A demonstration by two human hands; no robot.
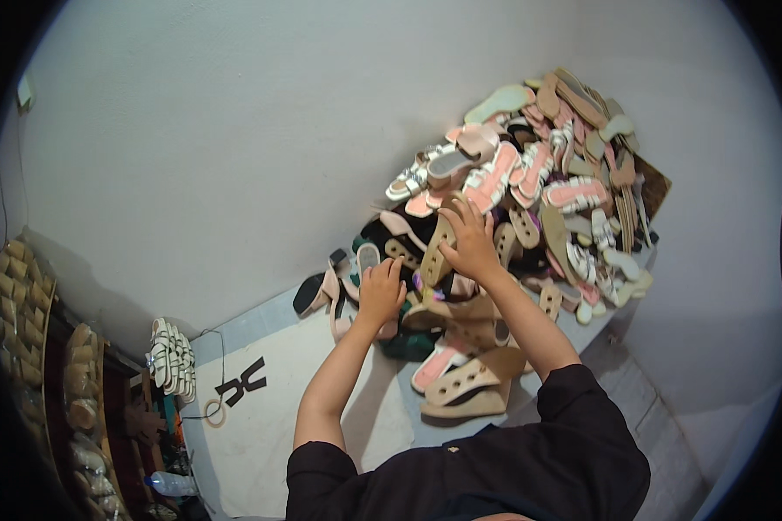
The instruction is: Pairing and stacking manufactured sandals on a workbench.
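Observation:
A large heap of sandals, shoe soles and wedge heels lies in front of me. My right hand (472, 246) is on a tan wedge sole (438, 258) with round holes in its side, fingers over its upper end and thumb against its side. Left of it, my left hand (381, 298) rests at the heap's edge with its fingers extended, holding nothing that I can see. Just beyond those fingers is a sandal with a grey insole (368, 257). Nearer to me lie another tan wedge with holes (473, 379) and a pink-lined white sandal (440, 363).
White paper (274, 434) covers the table's left part, with dark cut-out pieces (241, 382) and a tape roll (216, 412) on it. Stacked white strappy sandals (173, 358) stand at its far left. Shelves of wrapped footwear (82, 382) line the left; walls close the back and right.

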